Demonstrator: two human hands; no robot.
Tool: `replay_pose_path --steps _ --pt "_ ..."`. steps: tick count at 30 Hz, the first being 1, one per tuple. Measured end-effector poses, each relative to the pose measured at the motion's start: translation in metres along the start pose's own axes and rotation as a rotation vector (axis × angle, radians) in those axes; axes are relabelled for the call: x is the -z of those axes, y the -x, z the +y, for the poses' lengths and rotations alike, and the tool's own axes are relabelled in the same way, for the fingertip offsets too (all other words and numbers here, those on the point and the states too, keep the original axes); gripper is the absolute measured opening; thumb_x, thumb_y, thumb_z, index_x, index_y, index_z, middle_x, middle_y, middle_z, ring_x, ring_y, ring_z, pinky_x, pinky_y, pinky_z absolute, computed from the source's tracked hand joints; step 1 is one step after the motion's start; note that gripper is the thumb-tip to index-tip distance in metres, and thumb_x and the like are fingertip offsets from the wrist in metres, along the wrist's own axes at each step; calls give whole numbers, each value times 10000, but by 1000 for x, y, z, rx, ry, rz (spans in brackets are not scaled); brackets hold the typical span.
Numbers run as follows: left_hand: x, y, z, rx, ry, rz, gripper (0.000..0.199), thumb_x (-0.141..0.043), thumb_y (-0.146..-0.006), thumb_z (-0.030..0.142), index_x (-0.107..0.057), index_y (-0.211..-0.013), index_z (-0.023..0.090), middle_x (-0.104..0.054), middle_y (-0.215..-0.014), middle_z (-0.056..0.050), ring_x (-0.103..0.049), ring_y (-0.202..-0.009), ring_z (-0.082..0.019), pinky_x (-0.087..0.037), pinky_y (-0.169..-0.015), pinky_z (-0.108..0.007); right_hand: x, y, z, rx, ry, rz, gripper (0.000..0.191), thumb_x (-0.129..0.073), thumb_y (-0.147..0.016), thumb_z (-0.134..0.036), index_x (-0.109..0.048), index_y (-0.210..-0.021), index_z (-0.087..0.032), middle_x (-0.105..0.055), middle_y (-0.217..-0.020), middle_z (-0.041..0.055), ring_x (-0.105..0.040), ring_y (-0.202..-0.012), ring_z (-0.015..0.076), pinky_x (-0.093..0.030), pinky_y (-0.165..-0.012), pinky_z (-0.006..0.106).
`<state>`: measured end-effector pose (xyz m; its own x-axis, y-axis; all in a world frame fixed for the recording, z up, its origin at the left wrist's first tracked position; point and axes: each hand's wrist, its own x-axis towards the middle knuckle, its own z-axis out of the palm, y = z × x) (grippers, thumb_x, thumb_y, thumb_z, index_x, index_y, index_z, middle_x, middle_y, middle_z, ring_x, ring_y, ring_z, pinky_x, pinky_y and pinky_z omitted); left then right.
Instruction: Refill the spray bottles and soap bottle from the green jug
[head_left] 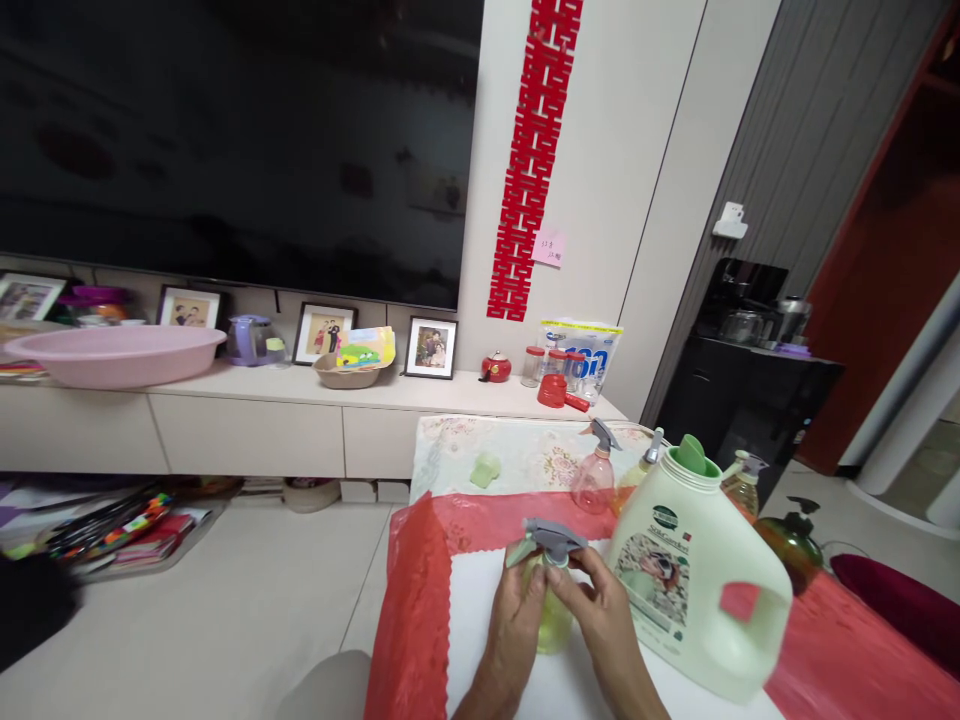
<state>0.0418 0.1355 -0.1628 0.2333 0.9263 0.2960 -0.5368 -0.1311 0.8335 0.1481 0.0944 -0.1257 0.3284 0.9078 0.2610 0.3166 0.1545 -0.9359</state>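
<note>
A small spray bottle (553, 632) with yellow-green contents stands upright on the white sheet in front of me, its grey and pale green trigger head (555, 540) on top. My left hand (514, 608) is closed around the bottle's upper left side, beneath the trigger. From the right, my right hand (602, 604) grips the collar under the head, thumb against its front. Both hands partly hide the bottle's neck. Close by on the right is a large pale green detergent jug (694, 570), a green piece (691, 455) sitting in its mouth.
Behind the jug stand a pink spray bottle (595, 482), a yellowish pump bottle (636, 478) and a dark pump bottle (795, 545). A pale green cap-like piece (485, 469) lies on the flowered cloth. Red plastic covers the table's edges (412, 610). A low cabinet (247, 430) runs along the wall.
</note>
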Motion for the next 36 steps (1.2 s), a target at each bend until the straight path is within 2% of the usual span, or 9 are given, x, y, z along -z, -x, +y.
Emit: replay_pose_path --steps 5,11,17,20,27,33,36 --pt "-1 1 3 15 -29 -9 505 -633 -853 543 -631 -1190 167 -640 -1266 -164 -539 -1269 -330 -364 -1124 -478 6 -1 -1 10 -49 -74 518 -650 -782 -620 -689 -1015 -158 -637 -1018 90 -606 -927 229 -494 -756 279" --pt "3 2 4 15 -68 -15 513 -640 -837 560 -635 -1174 174 -655 -1213 -150 -570 -1207 -331 -421 -1065 -472 1 -6 5 -21 -33 -24 579 -705 -728 -590 -656 -1097 -147 -652 -1022 102 -616 -908 240 -503 -783 319" --pt "0 4 8 19 -71 -5 501 -647 -838 544 -632 -1177 177 -660 -1192 -143 -568 -1199 -327 -433 -1045 -444 7 -4 -3 59 -9 -105 501 -666 -797 -557 -657 -1159 -209 -604 -1168 70 -571 -1081 228 -479 -880 308" --pt "0 3 8 9 -78 -8 490 -632 -847 549 -632 -1162 175 -652 -1204 -141 -564 -1200 -320 -424 -1050 -434 8 -6 -1 71 -12 -111 473 -637 -819 -563 -671 -1127 -206 -599 -1154 69 -572 -1066 221 -476 -867 301" --pt "1 2 7 -19 -104 -14 477 -633 -837 563 -639 -1124 182 -654 -1178 -130 -571 -1174 -324 -440 -1025 -433 2 -10 4 43 -4 -56 486 -726 -735 -488 -667 -1087 -158 -624 -1051 79 -592 -985 224 -475 -830 300" --pt "0 3 7 7 -99 -3 456 -627 -850 541 -636 -1146 195 -652 -1198 -123 -556 -1202 -321 -440 -1032 -426 6 -7 -3 93 -15 -104 482 -667 -811 -524 -650 -1171 -204 -578 -1212 84 -563 -1105 229 -477 -898 304" --pt "0 3 7 -2 -106 -4 453 -634 -846 533 -635 -1146 195 -651 -1203 -124 -555 -1204 -324 -439 -1033 -425 8 -8 -3 91 -21 -102 475 -670 -806 -534 -672 -1139 -195 -593 -1182 91 -576 -1084 234 -481 -882 303"
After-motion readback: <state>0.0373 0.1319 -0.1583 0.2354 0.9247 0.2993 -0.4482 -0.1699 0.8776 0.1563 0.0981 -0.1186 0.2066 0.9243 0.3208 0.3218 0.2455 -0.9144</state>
